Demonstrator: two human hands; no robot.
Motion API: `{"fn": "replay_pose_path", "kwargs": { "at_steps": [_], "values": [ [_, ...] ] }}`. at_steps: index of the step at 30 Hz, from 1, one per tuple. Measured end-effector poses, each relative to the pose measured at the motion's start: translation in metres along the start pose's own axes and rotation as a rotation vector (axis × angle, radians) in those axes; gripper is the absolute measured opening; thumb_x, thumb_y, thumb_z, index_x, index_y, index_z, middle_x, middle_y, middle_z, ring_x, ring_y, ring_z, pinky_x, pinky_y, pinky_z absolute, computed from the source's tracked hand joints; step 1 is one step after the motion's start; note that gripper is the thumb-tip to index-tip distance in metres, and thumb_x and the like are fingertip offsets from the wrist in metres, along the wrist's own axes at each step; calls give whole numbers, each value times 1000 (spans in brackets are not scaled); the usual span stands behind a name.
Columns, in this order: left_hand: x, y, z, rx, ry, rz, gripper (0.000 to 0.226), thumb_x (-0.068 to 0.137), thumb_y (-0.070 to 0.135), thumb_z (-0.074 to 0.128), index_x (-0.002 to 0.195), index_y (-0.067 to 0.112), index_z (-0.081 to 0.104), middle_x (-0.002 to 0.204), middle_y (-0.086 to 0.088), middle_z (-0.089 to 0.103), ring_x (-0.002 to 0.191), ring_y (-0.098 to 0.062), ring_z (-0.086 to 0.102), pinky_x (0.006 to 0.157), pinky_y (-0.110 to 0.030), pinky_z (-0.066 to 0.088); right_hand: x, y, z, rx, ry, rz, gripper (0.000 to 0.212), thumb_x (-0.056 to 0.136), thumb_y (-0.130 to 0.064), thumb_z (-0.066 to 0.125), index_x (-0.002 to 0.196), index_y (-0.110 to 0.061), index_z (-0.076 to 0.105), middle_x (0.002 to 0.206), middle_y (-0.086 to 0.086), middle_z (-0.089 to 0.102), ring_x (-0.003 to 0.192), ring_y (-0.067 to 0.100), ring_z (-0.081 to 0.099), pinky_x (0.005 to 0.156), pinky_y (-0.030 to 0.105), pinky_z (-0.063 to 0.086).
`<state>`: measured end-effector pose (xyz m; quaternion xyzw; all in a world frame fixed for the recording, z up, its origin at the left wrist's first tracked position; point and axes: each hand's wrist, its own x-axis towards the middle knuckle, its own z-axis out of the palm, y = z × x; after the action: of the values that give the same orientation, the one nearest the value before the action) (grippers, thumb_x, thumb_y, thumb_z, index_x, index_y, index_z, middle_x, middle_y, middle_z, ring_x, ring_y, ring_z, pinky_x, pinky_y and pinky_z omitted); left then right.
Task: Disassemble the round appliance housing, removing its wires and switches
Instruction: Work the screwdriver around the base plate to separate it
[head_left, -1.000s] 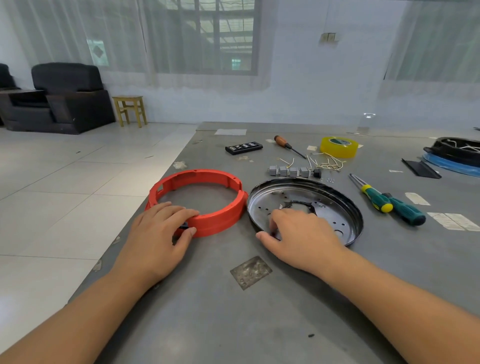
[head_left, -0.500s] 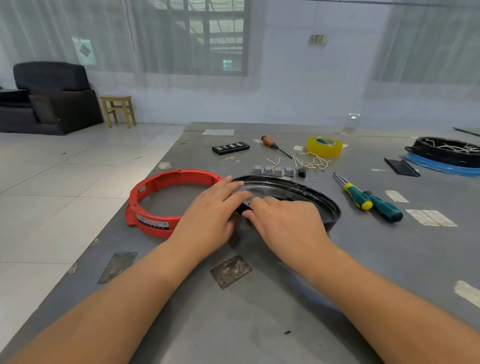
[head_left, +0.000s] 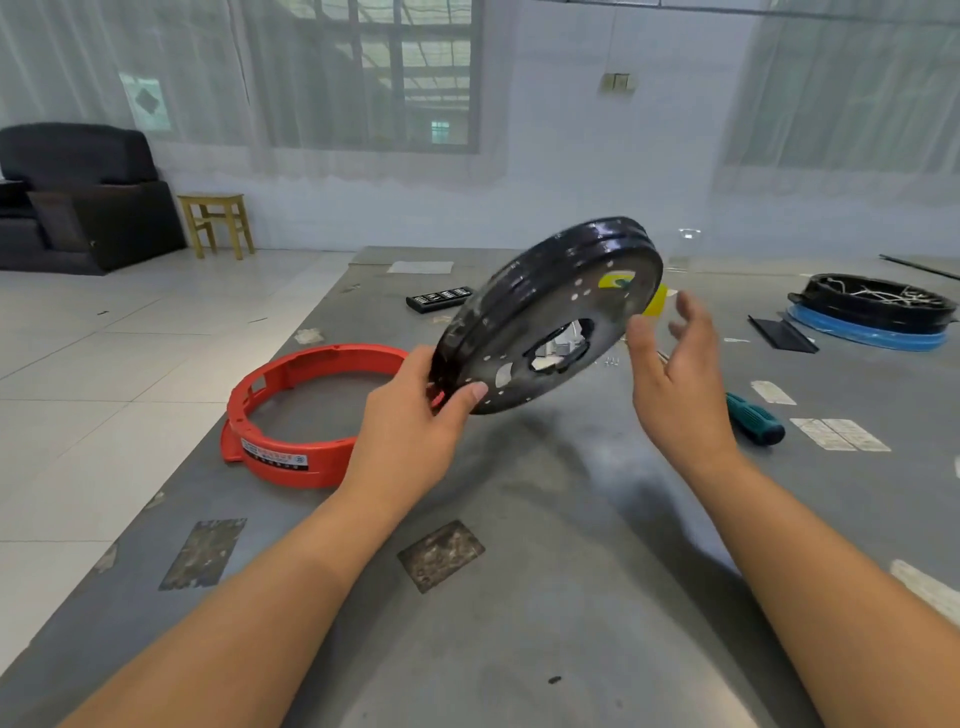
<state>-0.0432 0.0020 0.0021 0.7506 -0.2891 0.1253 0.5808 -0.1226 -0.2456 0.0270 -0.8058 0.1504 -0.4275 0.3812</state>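
Observation:
A round black metal plate with small holes and a ragged centre opening hangs tilted in the air above the grey table, underside toward me. My left hand grips its lower left rim, thumb on the face. My right hand hovers just right of the plate with fingers spread, touching nothing. A red plastic ring with a label lies on the table at the left, below my left hand.
Behind the plate lie a black remote-like strip and a partly hidden yellow tape roll. A green screwdriver handle lies right of my right hand. A black housing on a blue ring sits far right. The table's left edge drops to the tiled floor.
The black plate was lying on the table under both hands; now my left hand has lifted and tilted it upright. My right hand has let go and moved off to the right.

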Motion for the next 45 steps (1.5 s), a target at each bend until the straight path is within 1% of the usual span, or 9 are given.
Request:
{"fn": "replay_pose_path", "kwargs": {
  "at_steps": [4, 10, 14, 18, 23, 30, 35, 41, 45],
  "values": [
    [-3, 1, 5, -192, -96, -57, 38, 96, 24, 75, 120, 48, 58, 109, 23, 76, 102, -10, 75, 91, -41, 62, 6, 17, 3, 241, -157, 116, 52, 102, -47, 55, 148, -34, 38, 133, -23, 59, 119, -12, 56, 104, 22, 46],
    [-7, 11, 2, -334, -126, -108, 82, 100, 19, 71, 144, 71, 26, 116, 4, 78, 99, -35, 74, 70, -43, 67, 11, 19, -5, 214, -97, 178, 54, 90, -59, 62, 140, -49, 43, 124, -11, 66, 112, 9, 65, 95, 32, 50],
    [-12, 9, 7, -329, -190, -196, 82, 90, 38, 81, 155, 51, 33, 125, 4, 75, 89, -25, 80, 67, -42, 66, 16, 21, -13, -50, -133, 200, 36, 91, -60, 57, 121, -40, 62, 98, -24, 64, 105, 16, 63, 85, 34, 44],
    [-19, 5, 6, -188, -317, -256, 97, 62, 59, 91, 143, 64, 39, 115, 13, 76, 78, -21, 78, 63, -34, 63, 18, 21, -19, -214, -228, 285, 36, 89, -51, 55, 97, -19, 69, 88, -2, 69, 89, 26, 63, 75, 38, 49],
    [-21, 4, 2, 67, -407, -156, 67, 66, 62, 93, 118, 66, 51, 91, 43, 68, 83, 19, 66, 71, -3, 48, 15, 22, -14, -395, -324, 334, 37, 91, -42, 53, 73, -11, 58, 82, 13, 65, 84, 33, 59, 59, 34, 38],
    [-22, 6, 3, 474, -437, -151, 89, 58, 92, 71, 134, 49, 52, 77, 21, 60, 71, 1, 57, 61, -20, 42, 11, 27, -6, -555, -421, 353, 46, 96, -50, 46, 110, -10, 62, 111, 17, 66, 109, 39, 57, 97, 47, 50],
    [-25, 11, 9, 771, -435, -130, 101, 71, 94, 57, 151, 34, 45, 108, 7, 61, 108, -18, 62, 79, -36, 52, 6, 20, -2, -679, -453, 292, 61, 99, -56, 43, 142, -15, 51, 141, 16, 55, 130, 40, 47, 107, 49, 44],
    [-15, 21, -15, 795, -11, 196, 27, 95, 43, 66, 115, 25, 72, 108, 2, 64, 106, -25, 56, 89, -43, 45, -20, -34, -3, -494, -666, -116, 77, 74, -85, 39, 126, -34, 64, 127, -8, 64, 122, 18, 57, 103, 44, 46],
    [-12, 15, -38, 1034, -124, -29, 26, 93, 37, 55, 117, 28, 58, 117, 3, 63, 114, -25, 55, 99, -46, 37, -37, -39, 7, -669, -962, -185, 98, 68, -93, 50, 151, -43, 36, 154, -10, 36, 142, 19, 35, 118, 45, 28]
  ]
}}
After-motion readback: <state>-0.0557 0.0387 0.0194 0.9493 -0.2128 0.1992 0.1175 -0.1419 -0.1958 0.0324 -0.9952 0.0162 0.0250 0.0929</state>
